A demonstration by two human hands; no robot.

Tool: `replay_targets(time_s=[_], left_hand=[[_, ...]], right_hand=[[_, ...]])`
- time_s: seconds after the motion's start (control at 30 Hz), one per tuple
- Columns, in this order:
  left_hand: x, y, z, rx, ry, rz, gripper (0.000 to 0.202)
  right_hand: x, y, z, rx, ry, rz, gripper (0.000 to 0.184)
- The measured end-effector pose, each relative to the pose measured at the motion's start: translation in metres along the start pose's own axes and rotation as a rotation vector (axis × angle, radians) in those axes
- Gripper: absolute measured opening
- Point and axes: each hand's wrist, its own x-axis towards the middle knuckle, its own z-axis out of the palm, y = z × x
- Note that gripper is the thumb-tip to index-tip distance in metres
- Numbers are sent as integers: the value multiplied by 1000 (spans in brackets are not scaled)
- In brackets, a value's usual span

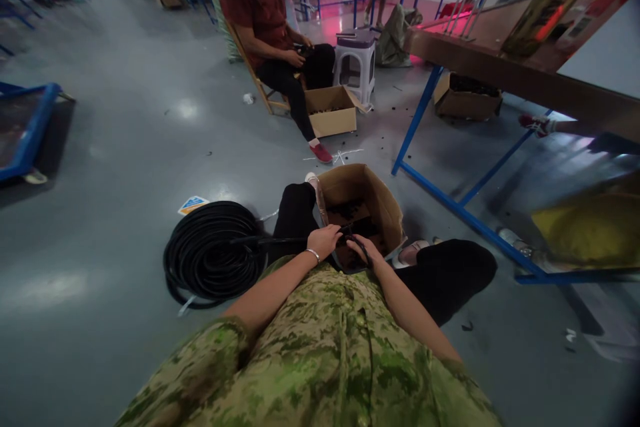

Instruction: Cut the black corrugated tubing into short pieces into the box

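A thick black hose [285,240] runs from a large coil [215,255] on the floor at my left, across my leg to my lap. My left hand [324,241] is closed around it near its end, and a thin bracelet circles that wrist. Beside it, my right hand [362,251] is closed on something black and curved, too small and dark to tell whether it is a tool's handle or hose. Both hands are over the near side of an open cardboard box [389,203] between my feet. Small dark pieces [350,212] lie inside the box.
A person [265,33] sits ahead, handling something dark above another cardboard box [335,121]. Behind that box stands a plastic stool [356,57]. A blue-legged table [425,107] is at right, with a yellow sack [590,230] beneath. A blue frame [37,130] is at far left.
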Motion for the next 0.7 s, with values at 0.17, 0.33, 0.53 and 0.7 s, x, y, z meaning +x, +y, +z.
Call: replay_targets(time_s=[0.17, 0.33, 0.53, 0.7], left_hand=[[-1, 0, -1, 15, -1, 11, 33], [0, 0, -5, 18, -20, -20, 34], [1, 0, -8, 9, -17, -42, 35], [1, -1, -6, 9, 11, -51, 34]], right_hand=[[1, 5, 2, -16, 16, 13, 41], [1, 9, 6, -158, 103, -32, 39], [0, 5, 6, -341, 142, -96, 34], [-1, 0, 6, -442, 159, -109, 32]])
